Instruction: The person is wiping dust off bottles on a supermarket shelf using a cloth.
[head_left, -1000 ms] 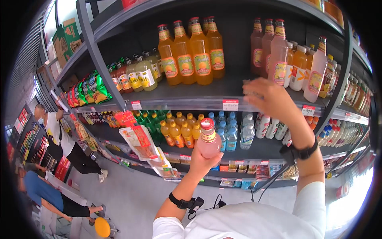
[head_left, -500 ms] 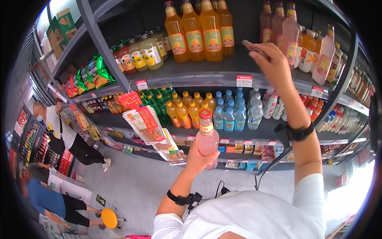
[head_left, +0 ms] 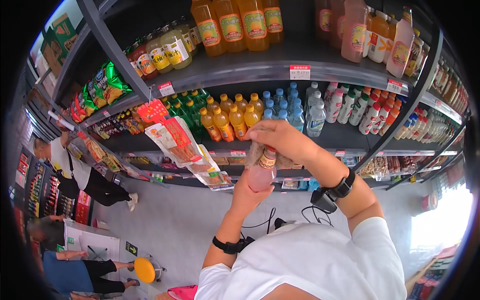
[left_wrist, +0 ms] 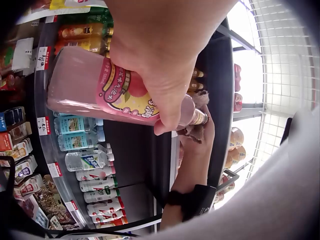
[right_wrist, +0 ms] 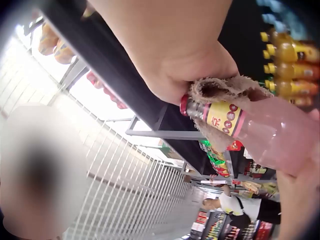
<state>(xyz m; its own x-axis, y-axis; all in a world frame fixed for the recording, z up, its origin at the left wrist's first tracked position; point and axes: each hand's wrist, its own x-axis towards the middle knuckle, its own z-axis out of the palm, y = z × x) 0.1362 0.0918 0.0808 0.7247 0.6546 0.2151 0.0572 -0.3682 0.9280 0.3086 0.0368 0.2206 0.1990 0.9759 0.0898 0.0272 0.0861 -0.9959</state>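
Observation:
In the head view my left hand grips a pink glass drink bottle by its lower body, the neck pointing up and away from me. The left wrist view shows the thumb across the bottle's pink and yellow label. My right hand holds a grey-brown fuzzy cloth around the bottle's neck. From the right wrist view, the cloth wraps partly about the neck, and the red cap sticks out close to the right hand.
Shelves stand in front. Orange bottles and more pink bottles fill parts of the upper one; small drink bottles line the one below. Hanging snack packs jut out at left. Two people, one on foot, are further left, near a yellow stool.
My right hand has come down from the upper shelf with the cloth and now holds it on the bottle's neck. The left hand keeps its grip; the head view has shifted downward.

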